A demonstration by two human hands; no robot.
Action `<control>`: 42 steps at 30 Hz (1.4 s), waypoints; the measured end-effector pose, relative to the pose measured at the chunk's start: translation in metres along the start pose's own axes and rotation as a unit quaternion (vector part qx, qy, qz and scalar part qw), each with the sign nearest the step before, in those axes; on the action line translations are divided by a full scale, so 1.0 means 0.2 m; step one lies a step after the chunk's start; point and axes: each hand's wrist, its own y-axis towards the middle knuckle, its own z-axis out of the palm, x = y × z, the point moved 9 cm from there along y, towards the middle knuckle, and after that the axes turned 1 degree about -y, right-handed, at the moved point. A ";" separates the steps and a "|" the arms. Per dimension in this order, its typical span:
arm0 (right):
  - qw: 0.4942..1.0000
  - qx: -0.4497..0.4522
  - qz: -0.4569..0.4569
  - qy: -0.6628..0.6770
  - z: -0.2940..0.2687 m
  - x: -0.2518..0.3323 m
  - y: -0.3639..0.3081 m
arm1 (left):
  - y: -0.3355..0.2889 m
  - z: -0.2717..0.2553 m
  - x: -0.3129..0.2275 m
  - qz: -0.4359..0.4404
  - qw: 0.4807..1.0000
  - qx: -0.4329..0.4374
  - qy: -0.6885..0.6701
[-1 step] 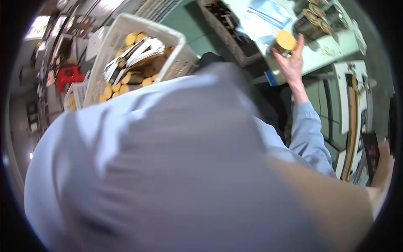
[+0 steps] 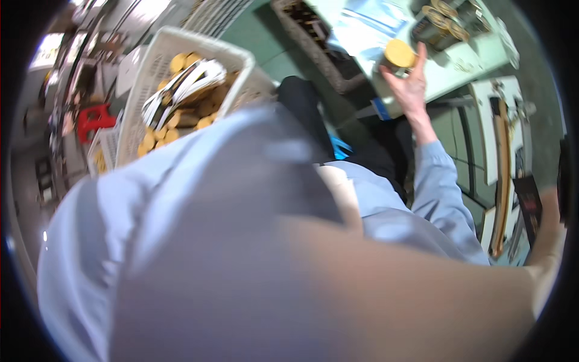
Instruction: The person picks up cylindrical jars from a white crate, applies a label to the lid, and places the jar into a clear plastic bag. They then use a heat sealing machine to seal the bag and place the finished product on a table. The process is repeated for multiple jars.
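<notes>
**Right hand grips a yellow-lidded jar at the edge of the workbench**

The right hand (image 2: 411,90) is stretched out and up from a light blue sleeve (image 2: 443,193), its fingers curled around a small jar (image 2: 398,58). The jar has a round, flat, mustard-yellow lid facing the camera; below the lid only a sliver of a darker body shows past the thumb and fingers, too small to tell its material. The hand is closed on the jar from below and from the side, with the fingertips wrapped against its wall. The jar is held at the near edge of a pale green workbench (image 2: 458,66), just above its surface; whether its base touches the bench cannot be told.

Farther back on the bench stands a cluster of similar jars (image 2: 443,18) with gold-coloured tops, close together and well apart from the held one. A clear plastic sheet (image 2: 362,27) lies on the bench to the left of the hand.

At the upper left a white plastic lattice crate (image 2: 181,57) holds many round yellow lids or jars, with a bundle of white and dark strips lying across them. A red stool (image 2: 93,120) stands on the floor beyond the crate.

The left hand is not visible: the middle and lower part of the view is filled by blurred light blue fabric close to the lens.
</notes>
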 end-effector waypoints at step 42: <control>0.827 0.172 0.277 0.457 -0.33 0.16 0.05 | -0.04 0.23 1.46 -0.243 0.840 -0.325 -0.360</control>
